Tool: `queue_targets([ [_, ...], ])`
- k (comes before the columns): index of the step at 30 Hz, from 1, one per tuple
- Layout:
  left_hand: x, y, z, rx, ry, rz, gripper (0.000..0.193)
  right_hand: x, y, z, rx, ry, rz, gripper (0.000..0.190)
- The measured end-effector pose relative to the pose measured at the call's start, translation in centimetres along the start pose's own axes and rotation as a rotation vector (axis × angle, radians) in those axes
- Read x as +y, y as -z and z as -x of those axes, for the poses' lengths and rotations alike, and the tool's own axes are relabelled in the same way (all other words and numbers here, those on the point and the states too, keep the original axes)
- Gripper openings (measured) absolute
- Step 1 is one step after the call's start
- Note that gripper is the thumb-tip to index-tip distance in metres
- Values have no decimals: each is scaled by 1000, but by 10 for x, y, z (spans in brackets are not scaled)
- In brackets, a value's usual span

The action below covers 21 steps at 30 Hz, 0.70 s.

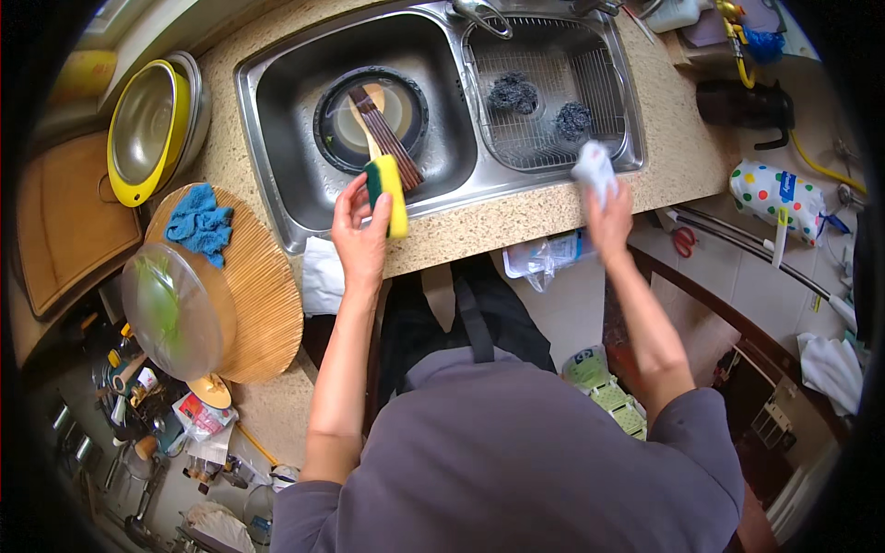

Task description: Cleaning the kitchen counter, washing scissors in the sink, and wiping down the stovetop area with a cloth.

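Observation:
My left hand (361, 231) grips a yellow and green scouring sponge (388, 196) above the front edge of the left sink basin (290, 124). Below and beyond it, a round dark-rimmed pan or bowl (325, 148) with liquid lies in that basin. Wooden chopsticks (387, 138) and a light wooden utensil (374, 146) rest across it. My right hand (612, 220) is shut on a blurred white object (594, 169), perhaps a bottle or packet, at the front edge of the right basin. Two metal scouring pads (512, 93) sit on the wire rack (539, 152) there.
A faucet (484, 15) stands behind the basins. To the left are a yellow colander (169, 148), a blue cloth (199, 222) on a round ribbed wooden board (266, 304), a clear lid (173, 311) and a cutting board (76, 221). A black pitcher (743, 105) is at the right.

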<state>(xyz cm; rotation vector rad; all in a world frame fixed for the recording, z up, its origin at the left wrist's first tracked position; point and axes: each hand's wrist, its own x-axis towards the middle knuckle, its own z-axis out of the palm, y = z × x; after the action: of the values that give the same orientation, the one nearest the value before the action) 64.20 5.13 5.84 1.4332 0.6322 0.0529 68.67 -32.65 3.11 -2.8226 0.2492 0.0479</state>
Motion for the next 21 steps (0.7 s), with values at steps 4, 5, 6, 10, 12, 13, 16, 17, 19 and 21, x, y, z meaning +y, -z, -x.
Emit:
queue_targets([
  [4, 8, -38, -23, -33, -267, -362, 52, -73, -40, 99, -152, 562, -118, 67],
  [5, 7, -55, -27, -77, -374, -443, 53, -99, -47, 117, -307, 608, -97, 68],
  [6, 5, -74, -30, -99, -509, -522, 54, -128, -60, 127, -260, 712, -133, 65],
  [10, -20, -133, -24, -424, -573, -797, 56, -199, -95, 142, -269, 894, -198, 51],
  [12, -31, -136, -21, -656, -297, -980, 62, -210, -104, 140, -209, 945, -198, 52],
  [13, -34, -129, -16, -548, -403, -911, 64, -211, -107, 139, -272, 935, -253, 52],
  [16, -29, -91, 13, -410, -483, -753, 65, -209, -108, 141, -286, 947, -329, 54],
  [17, -24, -65, 26, -309, -617, -621, 64, -209, -106, 142, -244, 885, -366, 56],
  [19, -15, -4, 61, -377, -253, -194, 58, -211, -100, 144, -210, 866, -440, 58],
  [21, -12, 59, 103, -154, 359, 540, 58, -216, -94, 142, -275, 843, -300, 68],
])
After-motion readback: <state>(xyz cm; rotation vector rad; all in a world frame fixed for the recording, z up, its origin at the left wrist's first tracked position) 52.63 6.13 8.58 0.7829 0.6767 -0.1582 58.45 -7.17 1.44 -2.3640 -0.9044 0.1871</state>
